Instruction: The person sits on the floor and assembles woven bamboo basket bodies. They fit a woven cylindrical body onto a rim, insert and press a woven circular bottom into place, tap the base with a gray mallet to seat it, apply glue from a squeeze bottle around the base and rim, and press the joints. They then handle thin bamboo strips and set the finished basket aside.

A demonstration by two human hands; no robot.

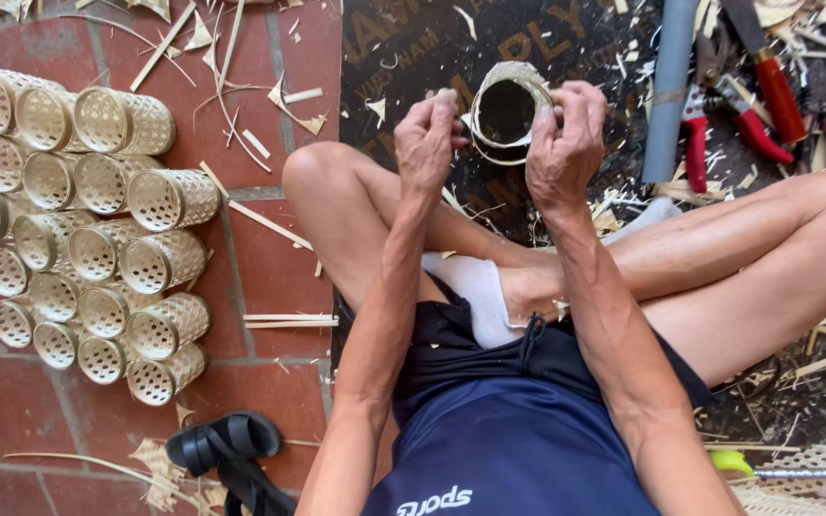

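Note:
I sit cross-legged on the floor and hold a small round woven bamboo basket (518, 76) up between both hands, its open mouth facing me. My left hand (427, 143) pinches its left rim with thumb and fingers. My right hand (566, 143) grips the right rim, fingers curled over the edge. Thin loose bamboo strips hang from the basket's lower edge.
Several finished woven bamboo cylinders (88, 229) lie stacked on the red tile floor at left. A dark printed mat (384, 57) lies under me. Red-handled cutters (719, 124), a blue-grey pipe (669, 86) and bamboo scraps lie at upper right. A black sandal (227, 449) sits at lower left.

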